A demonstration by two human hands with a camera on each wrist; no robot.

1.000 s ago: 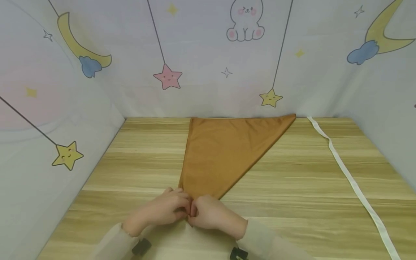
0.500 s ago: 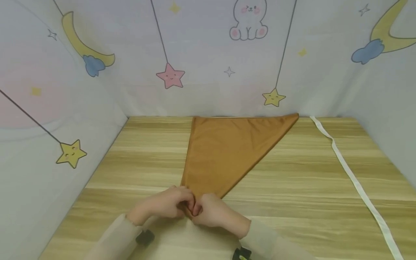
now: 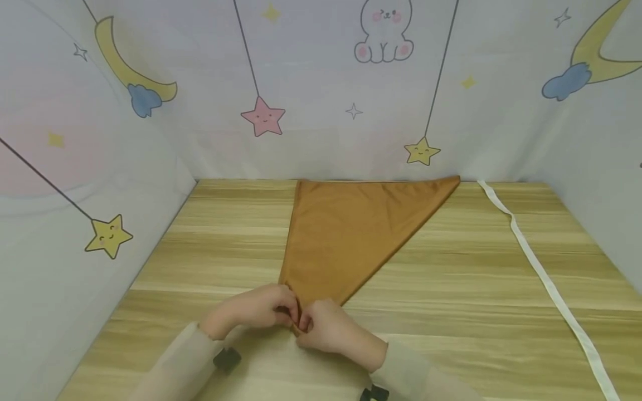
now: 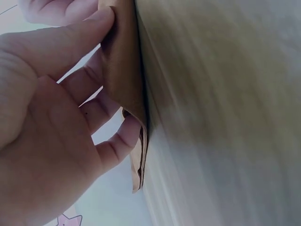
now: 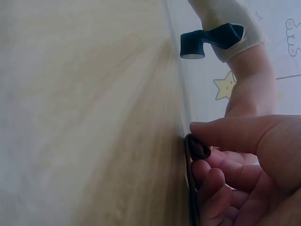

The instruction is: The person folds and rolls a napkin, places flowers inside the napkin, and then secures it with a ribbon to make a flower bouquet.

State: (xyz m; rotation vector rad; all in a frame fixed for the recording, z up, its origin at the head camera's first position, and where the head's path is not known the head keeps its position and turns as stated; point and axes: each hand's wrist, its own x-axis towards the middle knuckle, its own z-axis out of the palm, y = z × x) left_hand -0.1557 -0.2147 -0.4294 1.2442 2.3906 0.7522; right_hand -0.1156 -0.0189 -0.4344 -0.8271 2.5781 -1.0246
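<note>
One brown cloth point(image 3: 341, 239): left hand point(image 3: 262, 306), right hand point(image 3: 331, 328) pinch corner.

bare tabletop point(image 3: 230, 239) gives passage left of the brown cloth point(image 3: 341, 234) and between it and a white strip point(image 3: 541, 273); left hand point(image 3: 261, 306) and right hand point(image 3: 331, 327) block the cloth's near corner; fabric walls point(image 3: 321, 150) bar back and sides
</note>
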